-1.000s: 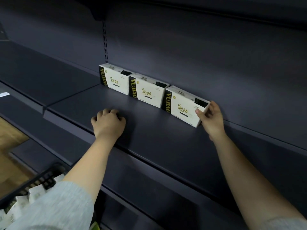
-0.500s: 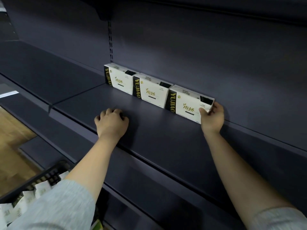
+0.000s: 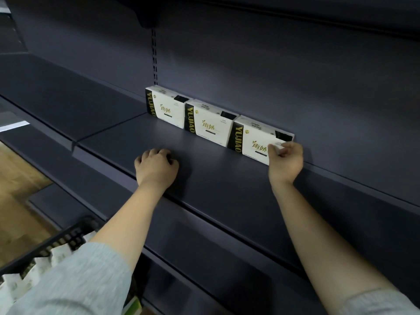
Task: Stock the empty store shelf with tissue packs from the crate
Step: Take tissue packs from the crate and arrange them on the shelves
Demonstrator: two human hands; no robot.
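I saw two bare forearms reaching out from under the camera, each ending in a bare hand, the left hand [image 3: 156, 168] and the right hand [image 3: 286, 162]. I saw no rings, watch or gloves on either. Both arms wore light grey sleeves of a soft, plain knit, pushed up toward the elbow. The left sleeve [image 3: 75, 283] filled the lower left corner, loose and creased. Only the cuff of the right sleeve [image 3: 377, 303] showed at the lower right.
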